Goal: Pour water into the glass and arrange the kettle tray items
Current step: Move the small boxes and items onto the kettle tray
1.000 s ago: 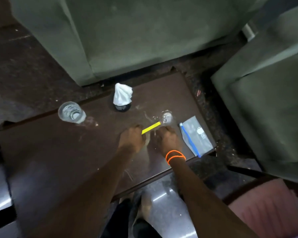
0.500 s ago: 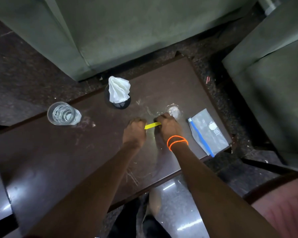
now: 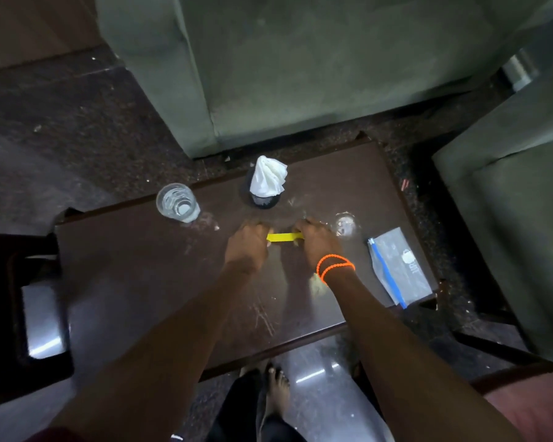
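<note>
A narrow yellow sachet [image 3: 284, 237] lies level between my two hands over the dark brown table [image 3: 134, 275]. My left hand [image 3: 248, 245] pinches its left end and my right hand [image 3: 316, 242], with orange bands at the wrist, pinches its right end. A clear glass [image 3: 177, 202] holding water stands at the table's far left edge. A dark cup with a white napkin [image 3: 267, 181] stuffed in it stands at the far middle. A small clear wrapped item [image 3: 344, 224] lies just right of my right hand. No kettle is in view.
A flat grey pouch with a blue strip [image 3: 396, 266] lies at the table's right end. Green sofas [image 3: 300, 65] close in beyond and to the right of the table. My bare foot [image 3: 276, 387] stands on the glossy floor below the near edge.
The sachet has turned from slanted to level, with both hands still pinching its ends. The view has shifted, so the table sits lower and more to the right.
</note>
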